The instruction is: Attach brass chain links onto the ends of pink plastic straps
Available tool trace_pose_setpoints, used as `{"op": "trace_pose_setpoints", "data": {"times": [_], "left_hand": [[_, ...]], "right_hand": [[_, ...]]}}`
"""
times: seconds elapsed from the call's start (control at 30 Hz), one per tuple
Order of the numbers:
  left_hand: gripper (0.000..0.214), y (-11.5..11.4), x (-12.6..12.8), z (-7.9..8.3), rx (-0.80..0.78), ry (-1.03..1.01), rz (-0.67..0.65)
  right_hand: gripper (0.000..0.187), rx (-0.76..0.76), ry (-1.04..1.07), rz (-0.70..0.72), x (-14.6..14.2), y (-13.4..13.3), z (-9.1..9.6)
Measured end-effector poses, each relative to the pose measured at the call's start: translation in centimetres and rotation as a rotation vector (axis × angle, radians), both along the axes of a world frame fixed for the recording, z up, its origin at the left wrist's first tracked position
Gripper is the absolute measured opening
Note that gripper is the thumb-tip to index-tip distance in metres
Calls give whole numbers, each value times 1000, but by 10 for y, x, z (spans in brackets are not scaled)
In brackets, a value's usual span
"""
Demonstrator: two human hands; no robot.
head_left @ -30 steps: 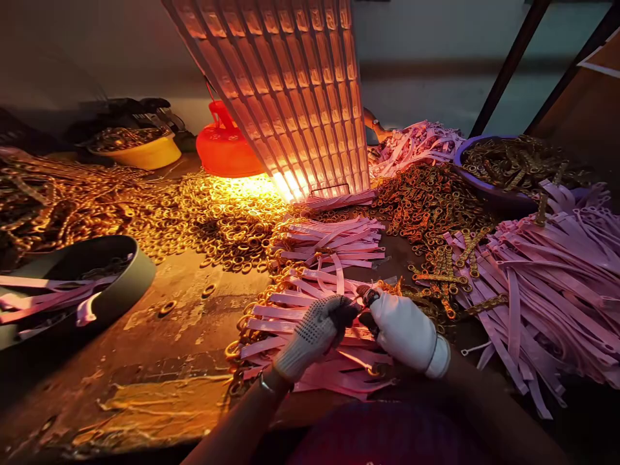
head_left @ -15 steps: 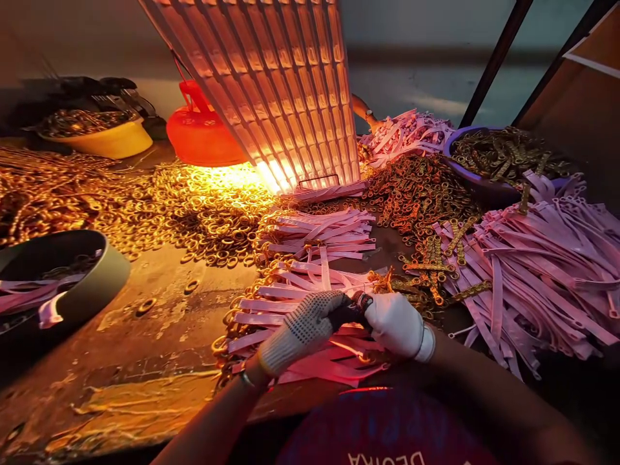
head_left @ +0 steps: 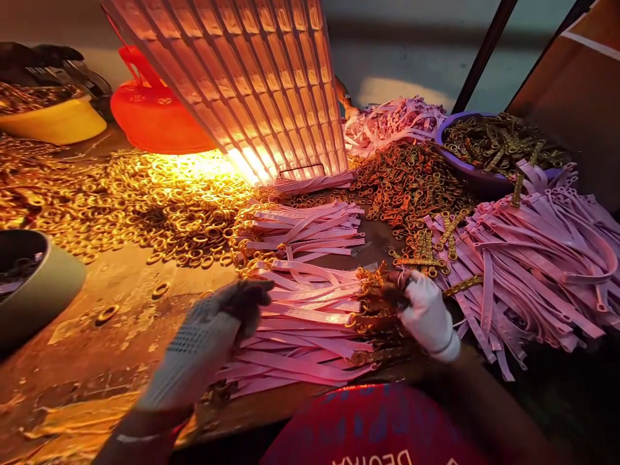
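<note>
My left hand, in a grey dotted glove and blurred by motion, hovers at the left ends of a stack of pink strips; whether it holds anything is unclear. My right hand, in a white glove, has its fingertips pinched into a cluster of gold rings at the right end of that stack. A second stack of pink strips lies just behind.
A ribbed glowing panel leans over the table, with a red tub behind it. Loose gold rings cover the left side. A big heap of pink strips, a purple bowl of metal parts and a grey bowl stand around.
My hands, joined over the pink stack before, have parted: the left swung left and toward me, the right moved right onto the gold rings. The view has shifted left.
</note>
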State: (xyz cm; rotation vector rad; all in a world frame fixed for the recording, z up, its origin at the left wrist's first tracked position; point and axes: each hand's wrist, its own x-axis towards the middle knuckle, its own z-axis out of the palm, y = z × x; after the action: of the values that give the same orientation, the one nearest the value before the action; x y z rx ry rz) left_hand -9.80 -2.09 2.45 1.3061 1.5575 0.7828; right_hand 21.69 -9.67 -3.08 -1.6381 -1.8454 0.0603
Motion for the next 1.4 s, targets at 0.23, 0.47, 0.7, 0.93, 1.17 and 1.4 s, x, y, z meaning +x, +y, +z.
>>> {"op": "trace_pose_setpoints", "data": {"times": [0.23, 0.47, 0.7, 0.93, 1.17, 1.4], "left_hand": [[50, 3, 67, -2, -588, -849, -234], [37, -11, 74, -10, -323, -631, -321], [36, -22, 87, -15, -146, -344, -374], [22, -36, 96, -32, -87, -527, -294], [21, -30, 89, -29, 18, -233, -514], [24, -30, 103, -22, -325, -598, -291]], "right_hand": [[18, -274, 123, 65, 18, 41, -27], [47, -55, 518, 182, 14, 17, -21], [60, 68, 217, 303, -29, 4, -1], [39, -187, -20, 181, -54, 1, 9], [18, -385, -193, 151, -54, -1, 18], [14, -356, -144, 180, -54, 3, 33]]}}
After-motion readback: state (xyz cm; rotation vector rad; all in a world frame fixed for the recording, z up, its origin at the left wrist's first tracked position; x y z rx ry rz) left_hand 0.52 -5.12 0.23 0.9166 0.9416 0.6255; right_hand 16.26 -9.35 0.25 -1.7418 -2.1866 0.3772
